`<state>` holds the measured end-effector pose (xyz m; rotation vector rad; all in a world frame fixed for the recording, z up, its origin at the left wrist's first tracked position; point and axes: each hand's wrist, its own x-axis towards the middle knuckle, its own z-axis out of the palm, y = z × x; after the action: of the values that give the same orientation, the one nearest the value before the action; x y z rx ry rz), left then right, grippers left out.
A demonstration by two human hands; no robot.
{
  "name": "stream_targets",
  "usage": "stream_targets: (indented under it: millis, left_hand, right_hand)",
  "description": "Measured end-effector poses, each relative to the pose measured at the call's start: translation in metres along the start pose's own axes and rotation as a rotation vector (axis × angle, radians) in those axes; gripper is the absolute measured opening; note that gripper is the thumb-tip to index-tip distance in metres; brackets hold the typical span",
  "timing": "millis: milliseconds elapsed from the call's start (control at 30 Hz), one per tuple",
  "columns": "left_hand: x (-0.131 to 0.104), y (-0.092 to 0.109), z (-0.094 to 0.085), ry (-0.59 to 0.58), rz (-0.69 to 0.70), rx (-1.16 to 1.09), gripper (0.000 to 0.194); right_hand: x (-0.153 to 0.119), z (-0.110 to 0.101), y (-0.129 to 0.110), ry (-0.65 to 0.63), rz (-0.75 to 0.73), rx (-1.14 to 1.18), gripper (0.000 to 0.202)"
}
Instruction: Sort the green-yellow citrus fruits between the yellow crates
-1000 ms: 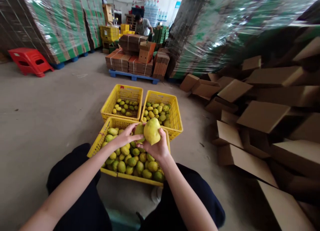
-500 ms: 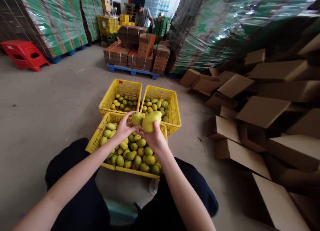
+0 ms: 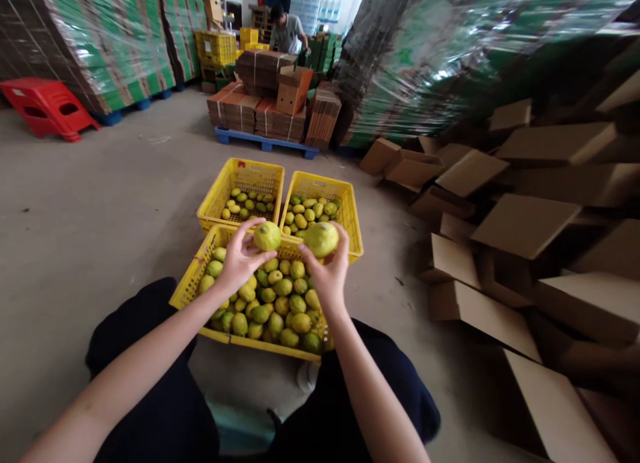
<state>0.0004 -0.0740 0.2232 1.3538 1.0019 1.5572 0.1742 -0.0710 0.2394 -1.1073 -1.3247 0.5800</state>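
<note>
My left hand (image 3: 242, 255) grips a yellow-green lemon (image 3: 267, 236) between thumb and fingers. A larger, paler lemon (image 3: 321, 239) is held in my right hand (image 3: 327, 266), its thumb and fingers curled round the sides. The two fruits are apart, both above the near yellow crate (image 3: 187, 283), which is filled with many green and yellow lemons (image 3: 283, 287). Behind it stand two more yellow crates, the left one (image 3: 215, 189) with a few lemons on its bottom and the right one (image 3: 353, 216) holding more of them.
Cardboard boxes (image 3: 525, 223) lie heaped on the right. Flattened cartons (image 3: 265, 73) stand on a blue pallet (image 3: 267, 143) ahead, with a person (image 3: 287, 33) bending behind. A red stool (image 3: 47, 109) is at left, beside wrapped green pallet stacks (image 3: 115, 43).
My hands have drawn apart, so the two lemons, close together before, now have a gap between them. The right hand has turned and moved rightward with its lemon.
</note>
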Motion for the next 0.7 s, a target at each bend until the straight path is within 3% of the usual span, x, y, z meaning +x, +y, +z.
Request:
stream_targets:
  millis: [100,167,367,533,700]
  left_hand:
    - [-0.01,-0.009,0.004,-0.05,0.036,0.111,0.049]
    - [-0.013,-0.013,0.004,-0.06,0.073,0.177,0.045]
    - [-0.009,-0.008,-0.006,-0.141,0.172,0.316,0.047]
    - [-0.005,-0.005,-0.008,-0.165,0.177,0.253,0.056]
    - [-0.003,-0.009,-0.01,-0.183,0.194,0.233,0.046]
  right_hand:
    - [-0.009,0.01,0.007,-0.204,0.033,0.008,0.062]
    - [-0.011,0.012,0.009,-0.251,0.03,-0.006,0.06]
    - [-0.008,0.006,0.009,-0.269,-0.032,-0.013,0.056]
    - [-0.008,0.005,0.01,-0.222,-0.059,-0.053,0.057]
    - [-0.007,0.004,0.009,-0.242,-0.077,0.007,0.057]
